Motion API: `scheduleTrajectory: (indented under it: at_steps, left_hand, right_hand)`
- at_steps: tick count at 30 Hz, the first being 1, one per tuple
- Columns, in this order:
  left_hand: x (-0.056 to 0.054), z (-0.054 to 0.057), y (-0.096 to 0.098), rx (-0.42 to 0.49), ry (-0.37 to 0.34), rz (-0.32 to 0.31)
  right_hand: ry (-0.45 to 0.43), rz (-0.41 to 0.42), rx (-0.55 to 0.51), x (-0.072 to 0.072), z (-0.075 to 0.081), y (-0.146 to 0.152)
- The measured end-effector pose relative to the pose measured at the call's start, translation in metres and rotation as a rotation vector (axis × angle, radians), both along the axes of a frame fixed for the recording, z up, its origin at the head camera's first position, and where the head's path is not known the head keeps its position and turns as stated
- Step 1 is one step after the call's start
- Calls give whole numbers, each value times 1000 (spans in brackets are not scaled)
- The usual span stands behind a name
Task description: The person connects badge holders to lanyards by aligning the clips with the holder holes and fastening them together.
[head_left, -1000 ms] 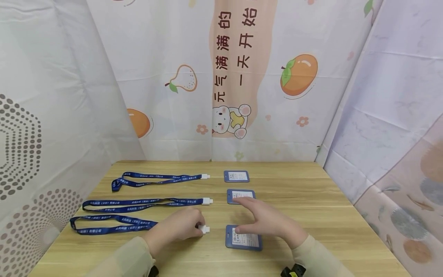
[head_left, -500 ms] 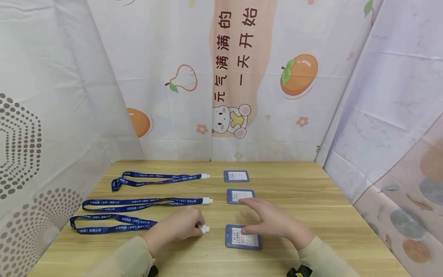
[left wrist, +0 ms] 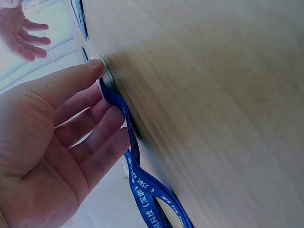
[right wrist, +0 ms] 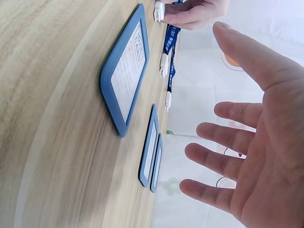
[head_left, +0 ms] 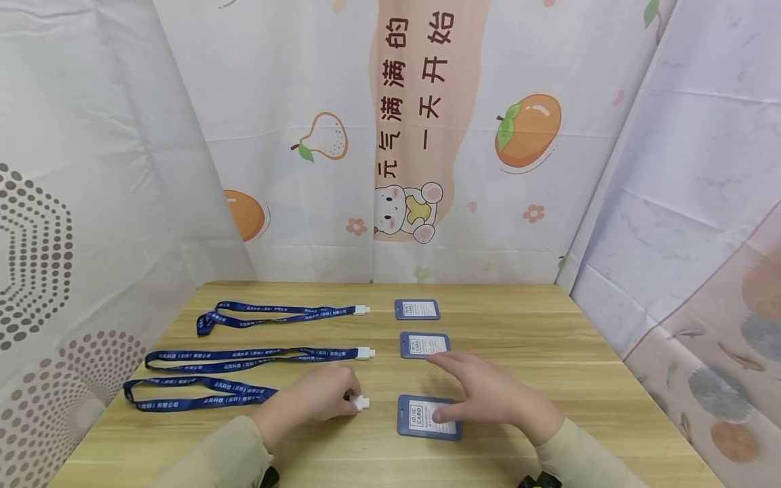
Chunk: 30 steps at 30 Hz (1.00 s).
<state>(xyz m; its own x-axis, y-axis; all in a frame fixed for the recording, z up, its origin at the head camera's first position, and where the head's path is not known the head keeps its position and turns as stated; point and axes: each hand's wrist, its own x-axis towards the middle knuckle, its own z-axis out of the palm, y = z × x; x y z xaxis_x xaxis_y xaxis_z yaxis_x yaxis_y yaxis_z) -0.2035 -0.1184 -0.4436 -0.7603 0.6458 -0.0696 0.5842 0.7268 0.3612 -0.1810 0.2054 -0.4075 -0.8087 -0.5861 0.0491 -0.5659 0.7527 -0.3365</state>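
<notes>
At the near left of the wooden table, my left hand [head_left: 314, 394] pinches the white plastic clip [head_left: 364, 403] of the nearest blue lanyard [head_left: 161, 407] between thumb and fingers. The strap runs left in a long loop with white lettering, partly hidden behind the hand. In the left wrist view, the strap [left wrist: 133, 152] trails from the fingertips along the tabletop. My right hand [head_left: 491, 394] hovers with spread fingers over the right part of the nearest blue ID card holder [head_left: 410, 427]. The right wrist view shows that palm [right wrist: 275, 156] holding nothing, apart from the card holder [right wrist: 110, 97].
Farther back lie a middle lanyard [head_left: 342, 354] and a far lanyard [head_left: 329, 313], clips facing right. A middle card holder [head_left: 421, 344] and a far card holder [head_left: 417, 310] lie to their right. Patterned curtains [head_left: 293, 203] enclose the table [head_left: 518, 312] at the back and sides.
My right hand has drifted a little to the right, uncovering more of the nearest and middle card holders. My left hand keeps its pinch on the clip and has not moved.
</notes>
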Motion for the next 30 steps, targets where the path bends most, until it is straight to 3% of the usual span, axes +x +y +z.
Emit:
scheduleTrajectory:
  at_steps: [16, 30]
  left_hand:
    - [1, 1, 0, 5, 24, -6]
    - [1, 2, 1, -1, 7, 4]
  right_hand:
    - [4, -4, 98, 3, -1, 0]
    - [19, 45, 108, 7, -10, -5]
